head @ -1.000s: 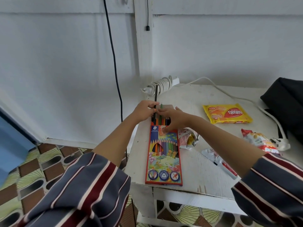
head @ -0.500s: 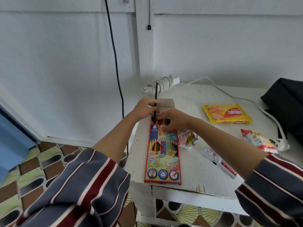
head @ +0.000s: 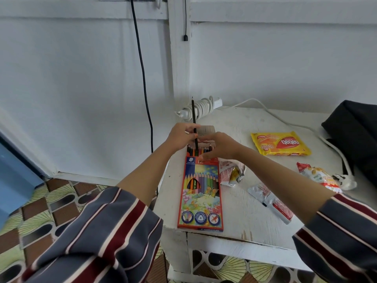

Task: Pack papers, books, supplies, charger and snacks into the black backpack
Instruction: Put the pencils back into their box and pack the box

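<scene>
A red box of coloured pencils lies flat on the white table near its left edge, its far flap open and pencil ends showing. My left hand pinches a black pencil that stands upright with its lower end in the box mouth. My right hand rests its fingers on the box's open end and the pencils there. The black backpack sits at the table's right edge, partly cut off.
A yellow wafer pack, a crumpled wrapper, a red-and-white sachet and a snack bag lie on the table. A coiled white charger cable sits at the back corner. A black cord hangs down the wall.
The black pencil has been raised a little and now stands taller out of the box. My right hand has slid slightly along the box's open end. The flap is more exposed.
</scene>
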The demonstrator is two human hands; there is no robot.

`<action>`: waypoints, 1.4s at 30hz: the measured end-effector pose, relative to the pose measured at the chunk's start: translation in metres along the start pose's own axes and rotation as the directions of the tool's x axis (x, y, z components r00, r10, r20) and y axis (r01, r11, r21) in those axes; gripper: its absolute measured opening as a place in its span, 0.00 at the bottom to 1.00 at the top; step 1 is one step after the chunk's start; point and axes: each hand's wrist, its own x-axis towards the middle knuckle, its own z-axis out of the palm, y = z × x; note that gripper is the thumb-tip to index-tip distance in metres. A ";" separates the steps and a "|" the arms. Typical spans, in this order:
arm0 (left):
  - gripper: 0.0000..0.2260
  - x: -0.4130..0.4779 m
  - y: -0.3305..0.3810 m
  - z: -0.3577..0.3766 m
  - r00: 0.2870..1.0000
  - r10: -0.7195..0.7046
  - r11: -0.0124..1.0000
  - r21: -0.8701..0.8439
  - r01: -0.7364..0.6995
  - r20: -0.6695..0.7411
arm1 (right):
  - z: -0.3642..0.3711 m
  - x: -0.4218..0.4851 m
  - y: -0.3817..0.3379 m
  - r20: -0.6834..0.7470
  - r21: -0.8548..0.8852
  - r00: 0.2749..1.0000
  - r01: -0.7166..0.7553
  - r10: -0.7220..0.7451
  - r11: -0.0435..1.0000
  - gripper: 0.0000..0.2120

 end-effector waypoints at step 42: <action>0.25 -0.017 -0.014 0.001 0.987 -0.022 0.999 -0.027 0.027 0.158 | 0.014 0.041 0.004 -0.178 -0.004 0.980 -0.086 0.084 0.996 0.14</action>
